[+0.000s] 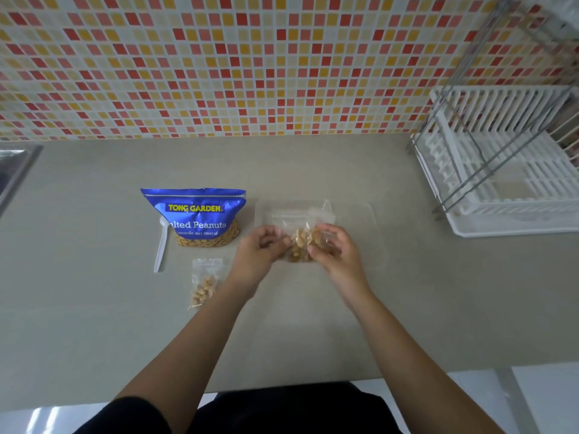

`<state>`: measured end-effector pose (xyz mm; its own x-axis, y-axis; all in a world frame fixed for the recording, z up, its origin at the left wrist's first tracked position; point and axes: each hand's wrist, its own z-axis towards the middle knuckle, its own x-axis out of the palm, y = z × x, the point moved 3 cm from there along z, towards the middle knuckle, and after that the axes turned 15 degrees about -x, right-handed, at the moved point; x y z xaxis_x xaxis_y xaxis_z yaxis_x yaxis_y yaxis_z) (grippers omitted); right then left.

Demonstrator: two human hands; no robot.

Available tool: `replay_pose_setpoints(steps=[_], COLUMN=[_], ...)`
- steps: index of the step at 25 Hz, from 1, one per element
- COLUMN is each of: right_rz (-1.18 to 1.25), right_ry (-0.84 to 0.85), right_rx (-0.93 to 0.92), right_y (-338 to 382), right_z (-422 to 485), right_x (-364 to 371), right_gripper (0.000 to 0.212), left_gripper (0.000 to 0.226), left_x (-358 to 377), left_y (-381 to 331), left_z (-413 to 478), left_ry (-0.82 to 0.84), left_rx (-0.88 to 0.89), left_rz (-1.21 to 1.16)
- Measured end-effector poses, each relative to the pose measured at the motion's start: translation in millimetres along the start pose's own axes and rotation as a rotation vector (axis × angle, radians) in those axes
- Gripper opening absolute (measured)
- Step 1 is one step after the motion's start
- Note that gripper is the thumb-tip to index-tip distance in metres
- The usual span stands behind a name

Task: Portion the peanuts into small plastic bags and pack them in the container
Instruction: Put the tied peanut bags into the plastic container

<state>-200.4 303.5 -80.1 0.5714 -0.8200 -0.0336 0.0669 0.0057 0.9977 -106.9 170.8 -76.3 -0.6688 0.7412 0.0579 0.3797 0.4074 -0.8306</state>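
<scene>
Between curled fingertips I pinched a small peanut bag (301, 244) by its sides, left hand (263, 245) and right hand (333, 250) facing each other, over the clear container (354, 211). This portion looked nearly packed, I judged. A second filled bag (205, 285) lay at 8 o'clock, still to go in, and the blue packet (194, 214) stood at 10 o'clock.

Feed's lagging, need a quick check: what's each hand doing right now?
Left hand: pinching the small bag of peanuts at its left edge.
Right hand: gripping the same bag's right side.
</scene>
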Motion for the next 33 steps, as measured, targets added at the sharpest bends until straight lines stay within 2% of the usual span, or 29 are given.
replay_pose_setpoints(steps=[2, 6, 9, 14, 17, 20, 23, 26, 28, 30, 32, 33], right_rz=[-0.051, -0.377, -0.570, -0.836, -0.997, -1.111, -1.169, -1.170, -1.166, -1.110, -1.026, -0.978], right_ry=[0.016, 0.064, 0.146, 0.371, 0.450, 0.468, 0.486, 0.536, 0.539, 0.463, 0.387, 0.369], right_rx=[0.030, 0.104, 0.093, 0.065, 0.019, -0.012, -0.082, -0.141, -0.150, -0.221, -0.324, -0.369], right_y=[1, -14, -26, -34, -35, -31, -29, -33, -35, -29, -20, -16], right_z=[26, 64, 76, 81, 82, 82, 81, 78, 74, 71, 60, 50], right_x=[1, 6, 13, 22, 26, 29, 31, 30, 29, 30, 36, 40], right_gripper=[0.036, 0.037, 0.036, 0.034, 0.033, 0.025, 0.021, 0.026, 0.028, 0.025, 0.020, 0.018], left_gripper=[0.011, 0.009, 0.015, 0.022, 0.024, 0.029, 0.029, 0.033, 0.030, 0.026, 0.009, 0.010], left_x=[0, 6, 12, 7, 8, 10, 11, 10, 8, 1, -9, -17], left_y=[-16, -19, -18, -23, -25, -23, -20, -18, -19, -16, -6, 1], left_z=[22, 59, 70, 71, 67, 69, 70, 64, 58, 55, 41, 32], left_ry=[-0.078, -0.275, -0.326, -0.471, -0.562, -0.568, -0.479, -0.417, -0.464, -0.444, -0.373, -0.375], left_rx=[0.016, -0.076, -0.099, 0.010, 0.064, 0.077, 0.076, 0.221, 0.409, 0.453, 0.513, 0.537], left_rz=[0.059, 0.277, 0.460, 0.857, 0.984, 1.081, 1.221, 1.453, 1.450, 1.363, 1.202, 1.128])
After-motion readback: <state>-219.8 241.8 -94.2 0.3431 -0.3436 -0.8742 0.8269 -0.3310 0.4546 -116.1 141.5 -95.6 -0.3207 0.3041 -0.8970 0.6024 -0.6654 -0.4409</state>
